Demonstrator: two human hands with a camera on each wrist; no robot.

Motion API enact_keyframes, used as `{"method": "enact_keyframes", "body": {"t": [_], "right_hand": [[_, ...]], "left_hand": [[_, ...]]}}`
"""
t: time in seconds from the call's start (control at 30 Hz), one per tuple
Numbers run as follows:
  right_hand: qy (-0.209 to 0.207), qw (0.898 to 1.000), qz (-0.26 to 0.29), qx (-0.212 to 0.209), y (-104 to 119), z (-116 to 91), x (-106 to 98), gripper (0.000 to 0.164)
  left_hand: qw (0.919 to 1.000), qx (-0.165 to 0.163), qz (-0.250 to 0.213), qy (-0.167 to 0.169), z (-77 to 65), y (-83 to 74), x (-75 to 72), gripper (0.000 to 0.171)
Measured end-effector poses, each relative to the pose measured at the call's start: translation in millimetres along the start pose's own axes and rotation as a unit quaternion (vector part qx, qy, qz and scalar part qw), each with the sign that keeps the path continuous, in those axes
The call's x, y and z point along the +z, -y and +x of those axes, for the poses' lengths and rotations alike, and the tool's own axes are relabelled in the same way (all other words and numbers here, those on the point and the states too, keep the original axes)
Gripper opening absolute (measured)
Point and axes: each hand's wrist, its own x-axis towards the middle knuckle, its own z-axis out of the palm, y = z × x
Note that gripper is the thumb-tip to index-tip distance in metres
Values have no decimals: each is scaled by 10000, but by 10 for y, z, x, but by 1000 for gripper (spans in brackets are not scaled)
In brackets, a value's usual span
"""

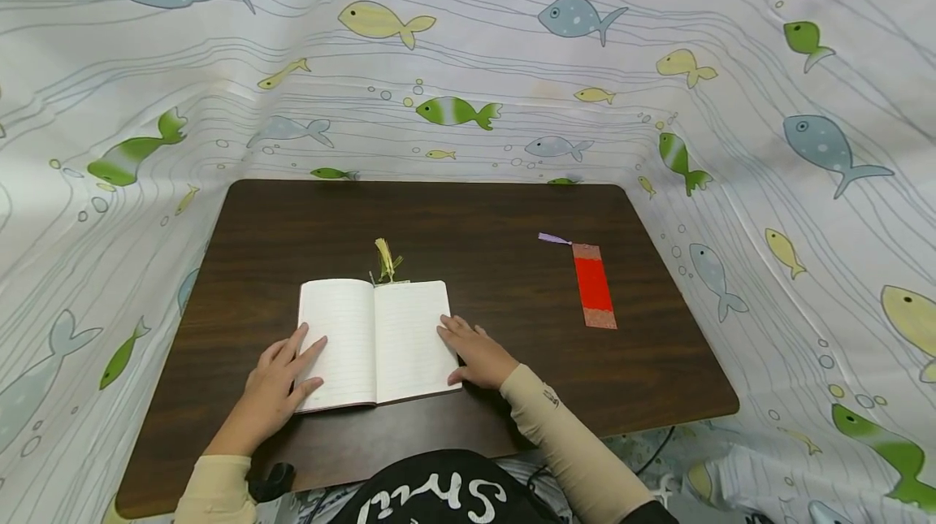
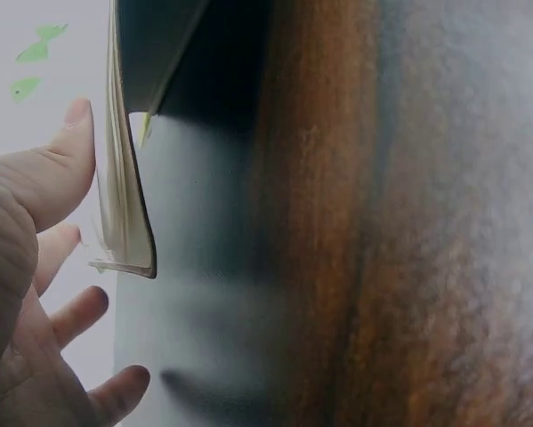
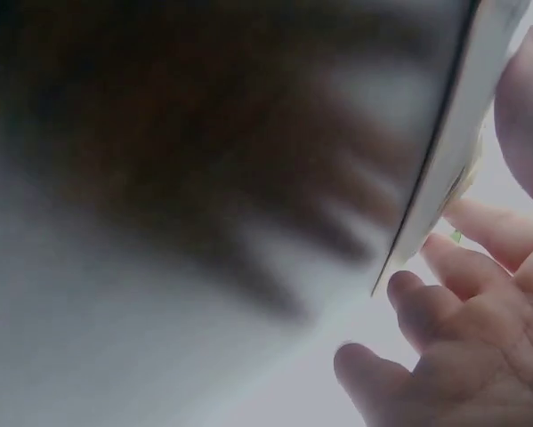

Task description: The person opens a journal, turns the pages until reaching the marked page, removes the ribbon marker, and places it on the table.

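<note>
An open notebook point(image 1: 338, 349) with lined white pages lies on the dark wooden table. My left hand point(image 1: 274, 382) rests along its left edge, fingers spread over the page margin. On the opposite side, my right hand point(image 1: 478, 353) touches the right page's edge with loosely extended fingers. A yellow tassel point(image 1: 386, 258) sticks out beyond the top of the notebook near the spine. The left wrist view catches the notebook's page edges point(image 2: 124, 196) beside the thumb. In the right wrist view, the notebook's side point(image 3: 435, 178) runs past the fingertips.
To the right on the table point(image 1: 483, 223) lies a red bookmark point(image 1: 594, 284) with a purple tassel point(image 1: 554, 239). A white cloth point(image 1: 468, 45) printed with fish surrounds the table. A black strap-like object point(image 1: 272, 482) sits by the left sleeve.
</note>
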Motion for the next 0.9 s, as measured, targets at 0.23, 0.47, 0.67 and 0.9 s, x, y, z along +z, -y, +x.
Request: {"method": "enact_keyframes", "body": {"t": [0.23, 0.47, 0.67, 0.9], "right_hand": [[-672, 9955, -625, -225, 6, 8, 12, 83], [-1750, 9719, -1571, -130, 57, 126, 89, 89], [-2156, 9691, -1160, -285, 207, 186, 29, 84], [-1943, 9749, -628, -885, 468, 189, -63, 65]], "left_hand": [[10000, 1, 14, 9, -23, -8, 12, 64], [10000, -39, -9, 15, -32, -7, 17, 64], [9998, -158, 13, 82, -40, -18, 4, 64], [9996, -228, -102, 92, -49, -28, -10, 64]]}}
